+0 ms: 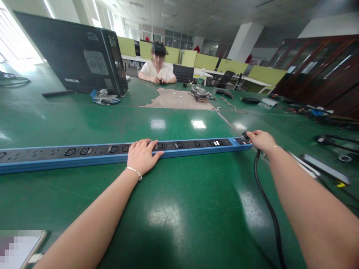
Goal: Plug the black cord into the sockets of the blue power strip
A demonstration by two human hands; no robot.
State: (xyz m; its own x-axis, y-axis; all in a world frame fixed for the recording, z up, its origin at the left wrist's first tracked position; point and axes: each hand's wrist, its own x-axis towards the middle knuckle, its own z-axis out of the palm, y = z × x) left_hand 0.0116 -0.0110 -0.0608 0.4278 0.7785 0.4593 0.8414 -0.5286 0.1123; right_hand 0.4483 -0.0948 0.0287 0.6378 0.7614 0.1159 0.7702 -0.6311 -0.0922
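Note:
A long blue power strip point(193, 152) with black sockets lies across the green table, from the left edge to right of the middle. My left hand point(143, 155) rests over its middle, fingers across the top and thumb along the near side, gripping it. At the strip's right end my right hand point(260, 140) has its fingers closed on a black plug point(245, 135). A thick black cable point(266, 200) hangs from under that hand and runs down toward the bottom edge. Whether the plug sits in a socket cannot be made out.
A black computer case point(75, 56) and gloves point(104, 98) stand back left. Across the green table point(179, 190) sits a person point(157, 71). A bottle point(201, 79) and a metal device point(199, 93) are behind, cables and a metal bar point(325, 169) right, a phone-like object point(25, 248) bottom left.

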